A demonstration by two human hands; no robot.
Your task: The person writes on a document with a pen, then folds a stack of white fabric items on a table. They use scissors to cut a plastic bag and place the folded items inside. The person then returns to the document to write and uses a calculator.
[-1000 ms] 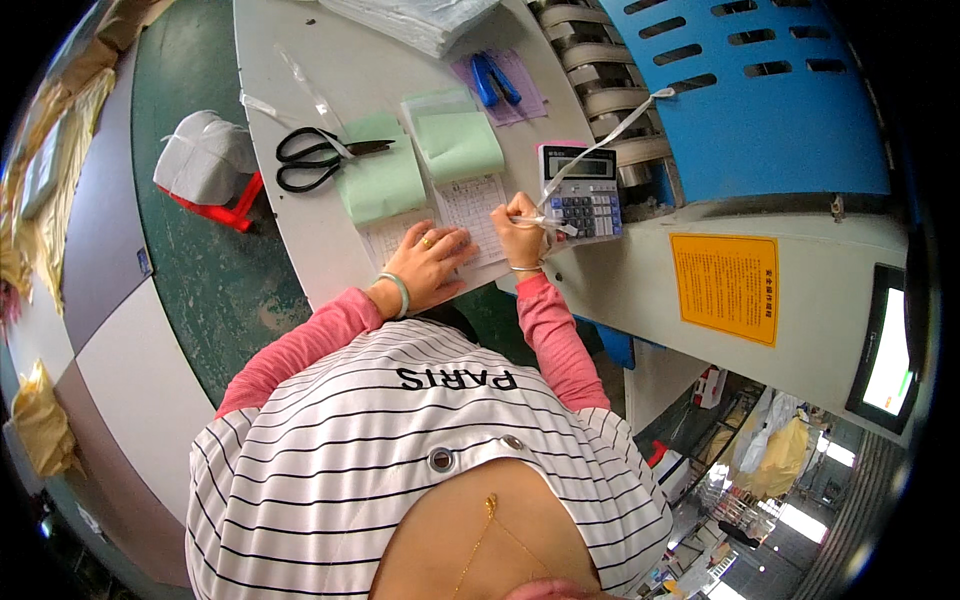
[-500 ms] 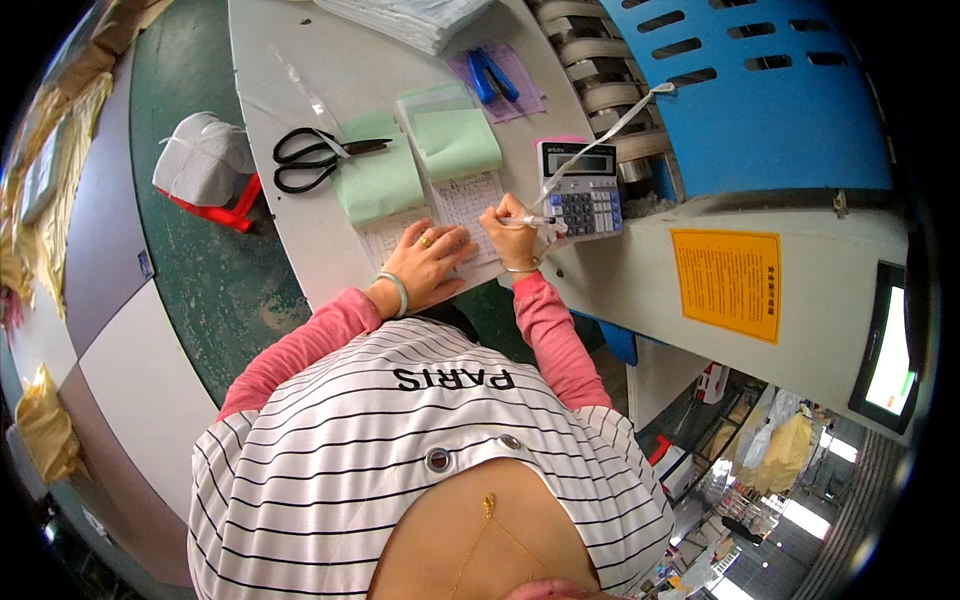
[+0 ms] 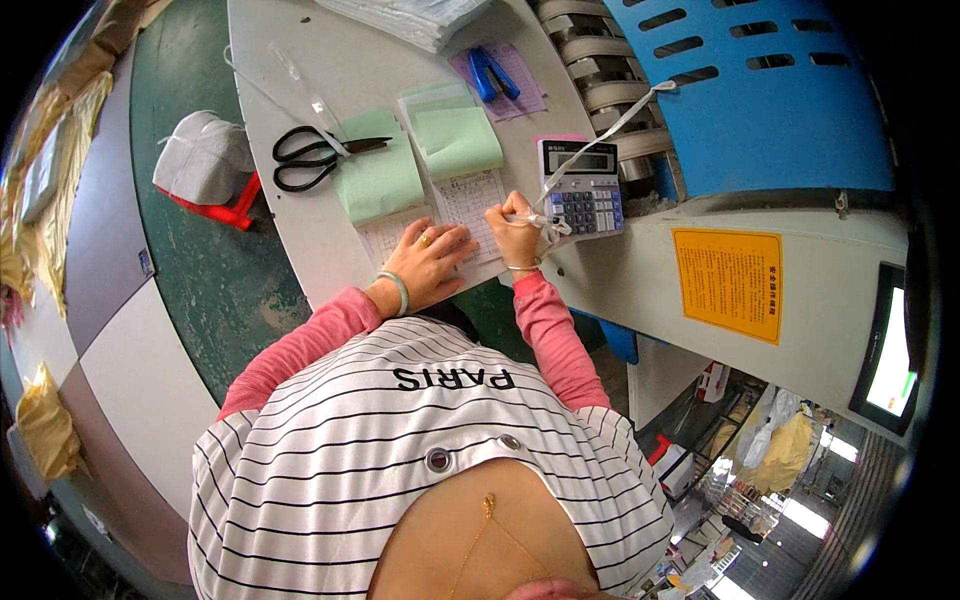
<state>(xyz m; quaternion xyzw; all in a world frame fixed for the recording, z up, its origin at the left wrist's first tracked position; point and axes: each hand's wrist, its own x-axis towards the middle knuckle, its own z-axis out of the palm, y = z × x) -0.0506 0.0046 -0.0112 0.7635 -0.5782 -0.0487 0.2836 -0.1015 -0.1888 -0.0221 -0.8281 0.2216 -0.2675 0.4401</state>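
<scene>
Apparently, writing is under way on the gridded sheet [image 3: 470, 200]: it bears marks, though how much remains is too small to tell. Nearest, the left hand [image 3: 432, 262] lies palm down at the sheet's lower left, fingers loosely spread; the right hand [image 3: 516, 238], at its lower right, pinches a pen [image 3: 530, 218]. Beyond, right of the sheet, sits a calculator [image 3: 590, 205].

R hand [image 3: 515, 235] now a touch L of its spot 1 s ago, but a hair R vs 0.5 s ago. Pen [image 3: 537, 218], tipped down-R 1 s ago, now nearer level in view. Thin white strap [image 3: 254, 87] now curves up past desk [image 3: 375, 62] L edge.
</scene>
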